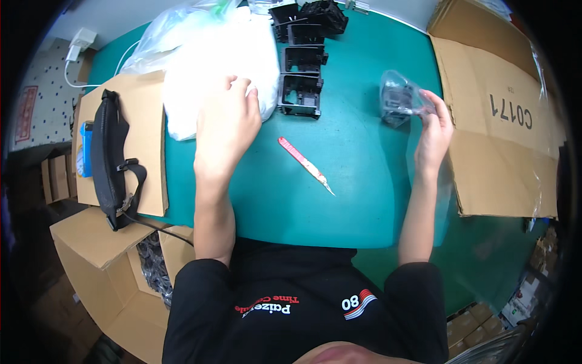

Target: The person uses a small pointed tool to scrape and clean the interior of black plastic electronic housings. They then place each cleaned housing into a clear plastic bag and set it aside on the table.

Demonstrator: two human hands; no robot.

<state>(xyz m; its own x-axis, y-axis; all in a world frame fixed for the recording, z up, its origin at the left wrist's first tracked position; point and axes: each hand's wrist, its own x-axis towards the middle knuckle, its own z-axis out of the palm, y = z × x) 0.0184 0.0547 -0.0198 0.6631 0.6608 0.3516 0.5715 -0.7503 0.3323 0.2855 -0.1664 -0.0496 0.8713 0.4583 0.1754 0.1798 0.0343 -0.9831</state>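
At the right of the table, my right hand (433, 136) is closed on the gathered edge of a clear plastic bag (391, 79). Inside that bag is a black plastic part (397, 106), partly veiled by the film. My left hand (230, 118) is over the near edge of a white pile of plastic bags (212, 45), its fingers loosely bent and somewhat apart, with nothing visible in them. Between my hands lies a slim red-and-white craft knife (303, 162), blade pointing toward me. Several black plastic housings (301, 94) stand in a row beyond it.
An open cardboard box (485, 139) borders the green table (364, 206) on the right. On the left, a black waist pouch (109, 158) and a blue packet (86, 148) rest on cardboard (151, 151). Below them stands another open box (121, 285) holding bagged dark parts.
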